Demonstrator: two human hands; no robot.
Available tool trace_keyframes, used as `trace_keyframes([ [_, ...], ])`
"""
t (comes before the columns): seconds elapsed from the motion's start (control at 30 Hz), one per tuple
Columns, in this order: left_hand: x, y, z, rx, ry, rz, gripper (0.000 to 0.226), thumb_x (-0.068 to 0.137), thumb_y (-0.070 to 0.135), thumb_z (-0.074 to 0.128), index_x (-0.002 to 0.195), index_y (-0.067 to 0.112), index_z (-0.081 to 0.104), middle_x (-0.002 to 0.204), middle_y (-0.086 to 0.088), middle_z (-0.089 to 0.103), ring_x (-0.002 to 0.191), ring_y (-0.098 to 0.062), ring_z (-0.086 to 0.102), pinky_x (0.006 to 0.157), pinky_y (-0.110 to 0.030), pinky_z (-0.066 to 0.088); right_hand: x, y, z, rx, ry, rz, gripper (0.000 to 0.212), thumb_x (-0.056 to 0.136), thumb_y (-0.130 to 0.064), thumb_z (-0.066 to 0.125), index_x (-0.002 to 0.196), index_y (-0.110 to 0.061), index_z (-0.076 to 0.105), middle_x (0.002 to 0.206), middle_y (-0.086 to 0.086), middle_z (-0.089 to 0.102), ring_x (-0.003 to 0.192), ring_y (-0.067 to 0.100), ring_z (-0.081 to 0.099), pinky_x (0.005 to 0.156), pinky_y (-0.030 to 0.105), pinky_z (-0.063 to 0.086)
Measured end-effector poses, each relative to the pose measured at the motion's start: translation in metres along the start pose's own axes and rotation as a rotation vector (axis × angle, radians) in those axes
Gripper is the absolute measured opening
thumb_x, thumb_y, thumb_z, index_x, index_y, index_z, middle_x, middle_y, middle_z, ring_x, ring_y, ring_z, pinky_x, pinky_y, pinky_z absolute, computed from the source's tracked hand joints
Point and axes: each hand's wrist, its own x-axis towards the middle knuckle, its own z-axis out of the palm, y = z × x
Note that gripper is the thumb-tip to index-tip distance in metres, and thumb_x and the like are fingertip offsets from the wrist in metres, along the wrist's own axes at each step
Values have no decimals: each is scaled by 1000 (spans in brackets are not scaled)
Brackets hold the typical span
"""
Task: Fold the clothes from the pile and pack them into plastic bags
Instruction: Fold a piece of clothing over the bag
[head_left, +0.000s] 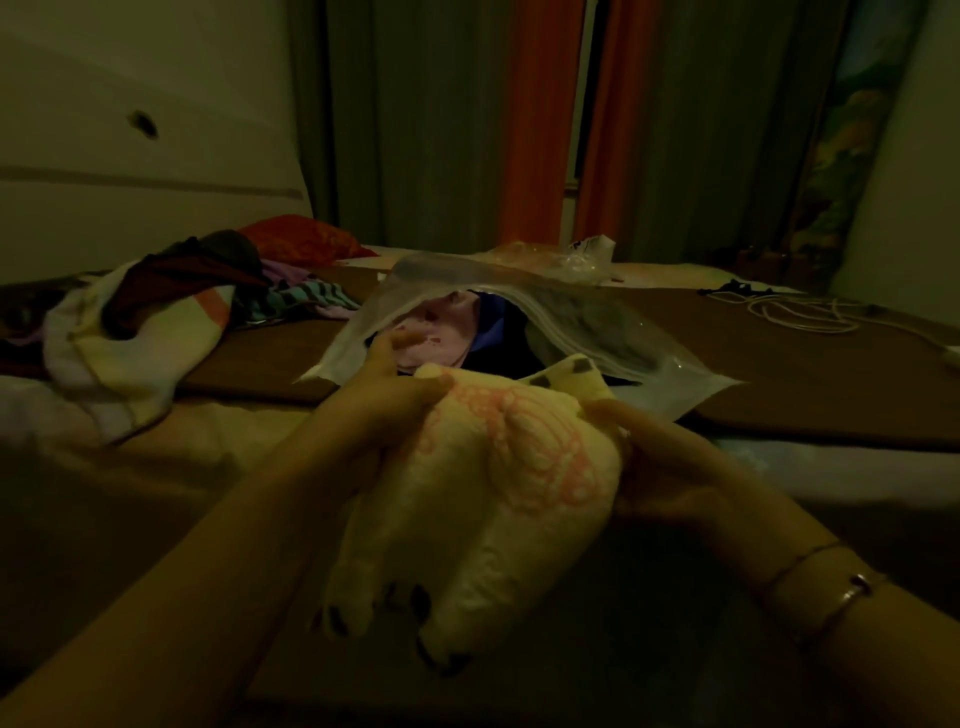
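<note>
Yellow cloth with a pink print, a folded garment (498, 467), is gripped from both sides: the left hand (384, 410) curls over its left edge, the right hand (670, 467) clasps its right. Its far end touches the mouth of a clear plastic bag (587, 322) already holding clothes. A pile (156, 317) of clothes lies to the left on the bed (779, 405).

Dim room: grey-green curtains (415, 130) with orange curtains (535, 119) between, pale wall (130, 78) at left, low bed (831, 374) under brown cover.
</note>
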Motion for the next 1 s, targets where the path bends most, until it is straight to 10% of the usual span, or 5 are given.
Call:
trace_keyframes([
  [0.2, -12, 12, -7, -121, -134, 29, 39, 95, -6, 37, 111, 13, 68, 100, -2, 70, 91, -17, 67, 79, -33, 55, -20, 2, 8, -80, -147, -51, 49, 85, -32, 57, 130, -20, 42, 97, 16, 69, 96, 31, 60, 73, 41, 47],
  [0.33, -11, 17, -11, -54, -149, -3, 31, 87, 10, 62, 116, 19, 66, 114, -2, 66, 107, -21, 61, 89, -38, 52, -21, 7, 23, -304, -68, -193, 84, 71, -12, 71, 144, -18, 30, 120, 9, 55, 96, 27, 60, 57, 30, 55],
  [0.47, -7, 16, -22, 378, -273, 24, 73, 68, 15, 82, 130, 30, 46, 115, 8, 48, 99, -14, 53, 78, -31, 54, -22, -2, 24, -408, 29, -407, 102, 73, 13, 66, 147, -36, 16, 136, 7, 31, 84, 18, 48, 41, 19, 51],
  [0.7, -4, 6, -25, 688, -168, 100, 61, 65, 19, 84, 119, 15, 55, 106, -7, 60, 96, -24, 61, 78, -42, 56, -12, -1, 32, -873, -143, -464, 126, 50, -20, 86, 144, -47, 7, 150, 3, 16, 124, 25, 44, 83, 36, 57],
  [1.0, -11, 19, -40, 630, -97, 89, 74, 58, 20, 89, 123, 21, 53, 113, -3, 53, 98, -21, 58, 72, -36, 56, 15, 4, 52, -1175, -131, -359, 74, 71, -6, 78, 133, -21, 42, 124, 1, 51, 113, 18, 54, 93, 35, 51],
])
